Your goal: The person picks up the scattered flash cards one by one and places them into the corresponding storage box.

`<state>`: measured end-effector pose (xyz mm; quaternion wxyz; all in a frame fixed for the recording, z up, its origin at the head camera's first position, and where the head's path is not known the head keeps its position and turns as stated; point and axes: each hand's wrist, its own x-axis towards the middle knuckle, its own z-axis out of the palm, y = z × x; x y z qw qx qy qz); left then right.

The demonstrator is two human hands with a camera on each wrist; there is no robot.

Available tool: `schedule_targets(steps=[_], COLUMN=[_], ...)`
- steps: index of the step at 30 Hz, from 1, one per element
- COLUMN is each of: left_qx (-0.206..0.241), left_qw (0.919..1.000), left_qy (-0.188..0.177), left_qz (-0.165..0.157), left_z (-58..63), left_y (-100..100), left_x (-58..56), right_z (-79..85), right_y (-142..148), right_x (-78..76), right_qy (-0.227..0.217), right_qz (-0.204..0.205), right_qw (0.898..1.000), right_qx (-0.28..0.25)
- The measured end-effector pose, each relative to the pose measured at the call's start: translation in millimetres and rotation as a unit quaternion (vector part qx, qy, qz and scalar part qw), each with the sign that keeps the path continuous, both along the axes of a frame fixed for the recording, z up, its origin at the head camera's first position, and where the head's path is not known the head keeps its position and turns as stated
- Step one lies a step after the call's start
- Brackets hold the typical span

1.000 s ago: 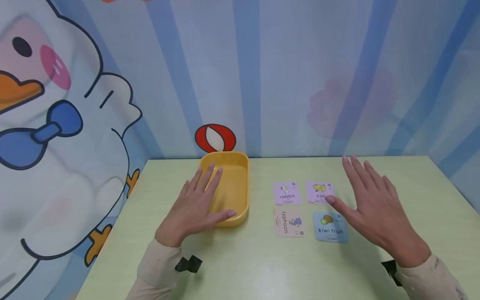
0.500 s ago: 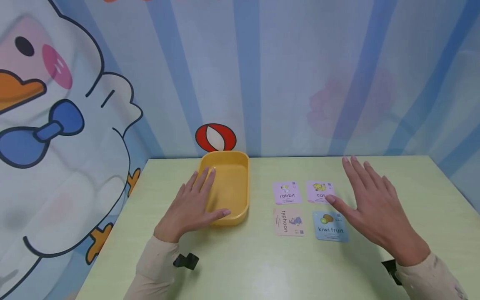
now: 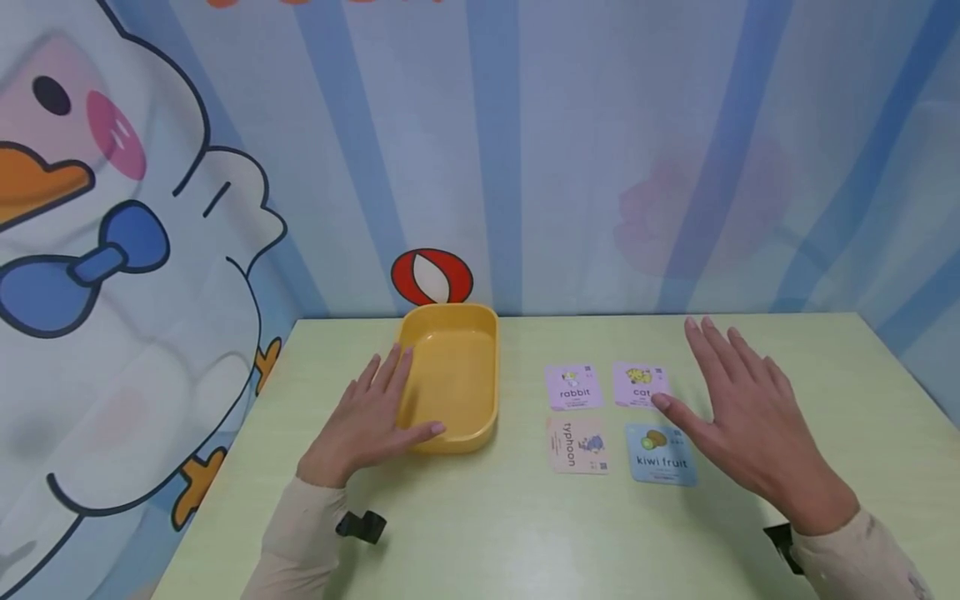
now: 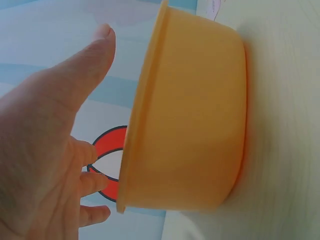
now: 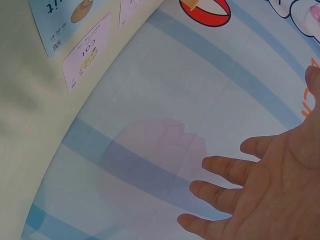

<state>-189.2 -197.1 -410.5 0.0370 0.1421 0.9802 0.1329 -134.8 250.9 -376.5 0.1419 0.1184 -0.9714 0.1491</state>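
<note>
My left hand (image 3: 367, 414) hovers at the near left side of a yellow plastic tub (image 3: 457, 379), fingers straight and spread, holding nothing. In the left wrist view the tub's outer wall (image 4: 185, 115) stands just beyond the palm and thumb. Over to the right, my right hand (image 3: 757, 417) is held flat above the table with fingers extended and nothing in it. Its thumb overlaps the corner of the purple "cat" card (image 3: 637, 382). Below that lies the blue "kiwi fruit" card (image 3: 660, 458). The purple "rabbit" card (image 3: 573, 383) and the pink "typhoon" card (image 3: 566, 454) lie to their left.
All of this is on a pale green-yellow table (image 3: 495, 533). A blue striped backdrop (image 3: 555, 167) rises behind its far edge, with a cartoon duck (image 3: 150, 350) on the left and a red and white ball (image 3: 450, 271) printed on it.
My left hand has drifted left and slightly down, from over the tub to its left edge. The right hand, tub and cards stay in place.
</note>
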Motion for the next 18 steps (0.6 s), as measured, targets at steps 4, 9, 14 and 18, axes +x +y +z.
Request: schedule_targets(steps=[4, 9, 14, 18], left_qx=[0.004, 0.006, 0.007, 0.01], left_qw=[0.9997, 0.9987, 0.9986, 0.9981], left_qy=[-0.019, -0.037, -0.04, -0.047], left_qz=[0.017, 0.033, 0.035, 0.04], left_z=[-3.5, -7.9, -12.4, -16.3], left_y=[-2.7, -6.8, -9.8, -11.0], left_x=[0.3, 0.6, 1.2, 1.1], right_z=[-0.1, -0.4, -1.8, -2.0], right_y=[-0.4, -0.1, -0.1, -0.2], right_x=[0.6, 1.4, 1.1, 1.1], right_qy=[0.0, 0.004, 0.002, 0.0], right_qz=[0.001, 0.001, 0.001, 0.001], right_qw=[1.0, 1.0, 1.0, 1.0], right_qx=[-0.002, -0.003, -0.004, -0.006])
